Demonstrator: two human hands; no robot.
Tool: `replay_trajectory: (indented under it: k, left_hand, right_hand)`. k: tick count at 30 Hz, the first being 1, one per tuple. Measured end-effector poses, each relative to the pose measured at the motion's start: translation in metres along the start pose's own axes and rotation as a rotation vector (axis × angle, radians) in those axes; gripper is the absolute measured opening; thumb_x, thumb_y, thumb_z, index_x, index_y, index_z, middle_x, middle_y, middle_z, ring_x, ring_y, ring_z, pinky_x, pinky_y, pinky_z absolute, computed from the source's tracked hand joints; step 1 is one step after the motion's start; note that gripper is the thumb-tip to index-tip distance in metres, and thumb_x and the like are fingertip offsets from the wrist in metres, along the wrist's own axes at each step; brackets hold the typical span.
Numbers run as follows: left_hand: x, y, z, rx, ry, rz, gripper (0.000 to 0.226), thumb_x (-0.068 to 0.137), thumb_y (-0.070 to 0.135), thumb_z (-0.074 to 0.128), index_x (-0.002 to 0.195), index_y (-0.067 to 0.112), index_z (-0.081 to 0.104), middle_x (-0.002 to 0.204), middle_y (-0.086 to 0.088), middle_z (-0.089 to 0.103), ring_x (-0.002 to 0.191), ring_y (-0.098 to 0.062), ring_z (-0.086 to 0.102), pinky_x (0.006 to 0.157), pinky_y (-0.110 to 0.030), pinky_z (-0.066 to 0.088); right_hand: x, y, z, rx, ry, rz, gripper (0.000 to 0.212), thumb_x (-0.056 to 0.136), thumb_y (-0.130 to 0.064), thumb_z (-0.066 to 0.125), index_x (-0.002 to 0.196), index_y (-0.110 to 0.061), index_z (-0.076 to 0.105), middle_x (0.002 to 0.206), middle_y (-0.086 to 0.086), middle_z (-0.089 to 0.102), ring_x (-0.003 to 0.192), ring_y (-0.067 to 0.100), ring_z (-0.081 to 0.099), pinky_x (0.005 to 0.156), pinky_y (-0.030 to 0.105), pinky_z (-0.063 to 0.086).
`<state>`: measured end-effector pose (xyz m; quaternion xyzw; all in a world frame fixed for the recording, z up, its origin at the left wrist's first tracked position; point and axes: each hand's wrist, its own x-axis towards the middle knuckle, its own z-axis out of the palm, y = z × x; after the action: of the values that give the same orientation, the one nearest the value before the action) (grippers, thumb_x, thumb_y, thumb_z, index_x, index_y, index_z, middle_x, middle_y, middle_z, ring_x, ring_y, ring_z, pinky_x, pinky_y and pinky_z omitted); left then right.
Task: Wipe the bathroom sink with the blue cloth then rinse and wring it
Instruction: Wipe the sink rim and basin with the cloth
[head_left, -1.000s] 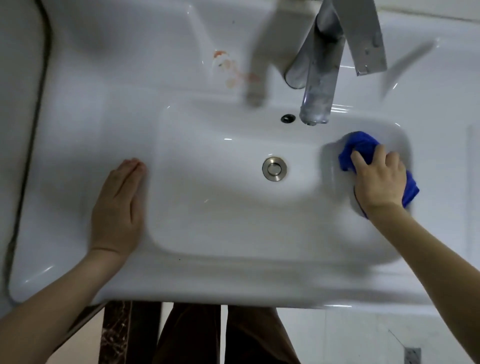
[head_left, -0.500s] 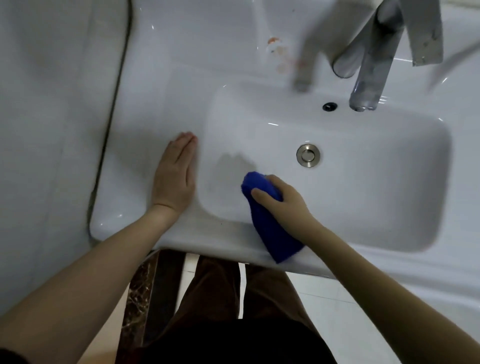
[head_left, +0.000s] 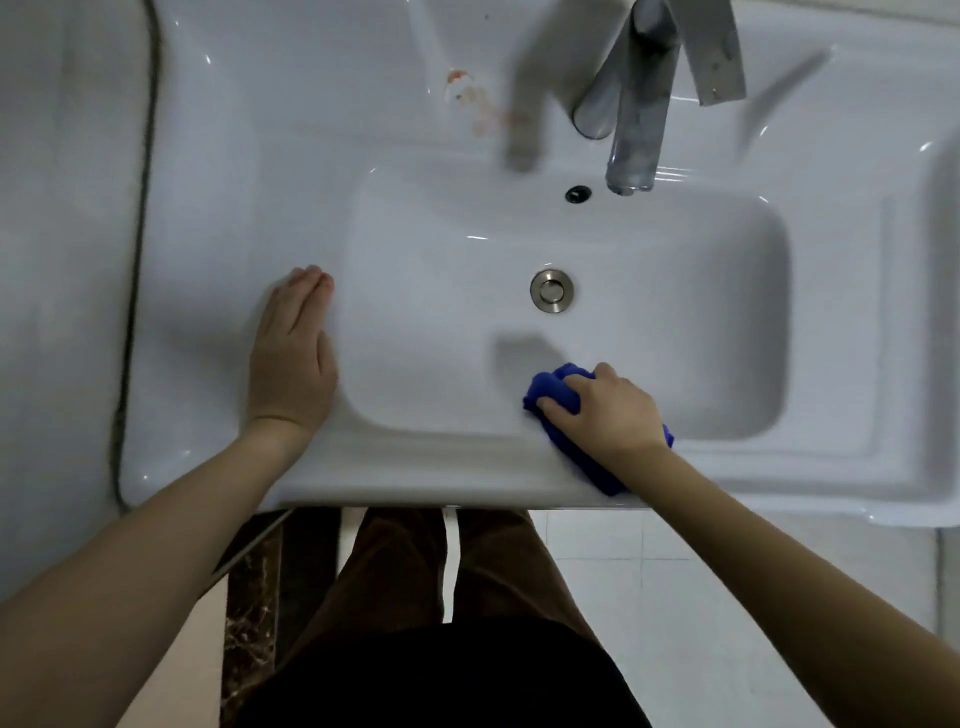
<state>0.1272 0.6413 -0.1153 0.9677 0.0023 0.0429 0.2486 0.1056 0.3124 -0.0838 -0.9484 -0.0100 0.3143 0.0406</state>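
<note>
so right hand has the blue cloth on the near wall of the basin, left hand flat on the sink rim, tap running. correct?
Not quite: the tap is not running; the head view shows no water at its spout. The rest holds: the right hand presses the blue cloth on the near basin wall, and the left hand lies flat on the sink rim.

I can read no text, label, brand, number or sign anywhere in this view. The white sink (head_left: 218, 218) carries no maker's mark that I can make out, and the faucet (head_left: 636, 114) at the upper right of the frame shows only dull spots and glare, no lettering. The blue cloth (head_left: 556, 395) at lower centre right has no visible tag. The reddish smear (head_left: 467, 98) at upper centre is a stain, not writing.
</note>
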Motion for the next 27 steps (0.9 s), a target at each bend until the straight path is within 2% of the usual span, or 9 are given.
replay_trajectory:
  k: [4,6,9,13,16,19,21,25,27]
  left_hand:
    - [-0.001,-0.002,0.002,0.006,0.018,0.014,0.053,0.086,-0.005,0.034,0.137,-0.003,0.049,0.145,-0.021,0.047,0.138,-0.035,0.038,0.121,-0.039,0.023]
    - [0.000,-0.002,0.004,0.006,0.030,0.027,0.053,0.085,-0.005,0.035,0.137,-0.004,0.050,0.144,-0.023,0.047,0.137,-0.036,0.039,0.120,-0.037,0.024]
    - [0.001,-0.005,0.007,0.025,0.033,0.046,0.051,0.088,-0.004,0.036,0.137,-0.002,0.049,0.144,-0.023,0.047,0.137,-0.037,0.039,0.120,-0.039,0.025]
    - [0.000,-0.011,0.011,0.052,0.026,0.061,0.048,0.092,-0.003,0.037,0.139,0.001,0.048,0.145,-0.021,0.046,0.138,-0.036,0.038,0.117,-0.046,0.029]
    - [0.000,-0.009,0.012,0.053,0.039,0.053,0.047,0.092,-0.004,0.038,0.138,0.002,0.048,0.145,-0.020,0.047,0.138,-0.035,0.039,0.116,-0.047,0.030]
    - [0.000,-0.008,0.012,0.053,0.024,0.050,0.048,0.092,-0.004,0.038,0.138,0.001,0.048,0.145,-0.020,0.046,0.138,-0.035,0.039,0.116,-0.047,0.030]
    - [0.000,-0.006,0.012,0.062,0.023,0.039,0.046,0.094,-0.002,0.037,0.138,0.001,0.049,0.145,-0.020,0.046,0.138,-0.034,0.039,0.116,-0.046,0.030]
    - [-0.001,-0.003,0.010,0.056,0.033,0.032,0.044,0.095,0.002,0.038,0.137,-0.001,0.050,0.145,-0.020,0.047,0.137,-0.021,0.037,0.117,-0.043,0.030]
    - [-0.001,-0.002,0.010,0.053,0.035,0.032,0.044,0.095,0.003,0.038,0.137,-0.002,0.051,0.144,-0.020,0.048,0.136,-0.022,0.038,0.116,-0.044,0.030]
  right_hand:
    - [0.000,0.094,-0.023,-0.168,-0.039,0.148,0.049,0.091,-0.062,0.045,0.108,-0.020,0.064,0.092,0.001,0.042,0.073,0.023,0.049,0.060,0.030,0.038]
    - [0.003,0.128,-0.039,-0.252,0.002,0.105,0.045,0.091,-0.058,0.050,0.106,-0.019,0.066,0.093,0.002,0.041,0.073,0.024,0.048,0.060,0.030,0.039]
    - [0.026,0.154,-0.066,-0.234,0.188,-0.012,0.037,0.089,-0.046,0.062,0.107,-0.014,0.066,0.099,0.011,0.047,0.076,0.030,0.050,0.062,0.034,0.042]
    - [0.048,0.168,-0.073,-0.488,0.112,-0.100,0.040,0.087,-0.038,0.067,0.114,-0.009,0.064,0.117,0.023,0.054,0.089,0.040,0.057,0.066,0.040,0.047]
    - [0.030,0.160,-0.036,-0.331,0.025,-0.110,0.044,0.090,-0.045,0.061,0.122,-0.015,0.062,0.123,0.020,0.053,0.086,0.039,0.059,0.064,0.036,0.040]
    - [0.018,0.139,-0.015,-0.088,-0.087,-0.022,0.045,0.093,-0.058,0.046,0.127,-0.030,0.058,0.106,0.001,0.047,0.082,0.024,0.053,0.066,0.031,0.037]
    - [0.021,0.129,-0.014,0.051,-0.134,-0.011,0.045,0.092,-0.063,0.045,0.126,-0.036,0.058,0.099,-0.004,0.042,0.082,0.018,0.048,0.069,0.030,0.036]
    - [0.027,0.103,-0.010,0.195,-0.229,-0.100,0.047,0.089,-0.066,0.047,0.128,-0.043,0.057,0.101,-0.005,0.048,0.088,0.017,0.051,0.076,0.028,0.036]
    - [0.032,0.080,-0.006,0.263,-0.264,-0.158,0.043,0.087,-0.067,0.050,0.125,-0.047,0.058,0.099,-0.004,0.050,0.089,0.017,0.052,0.076,0.028,0.036]
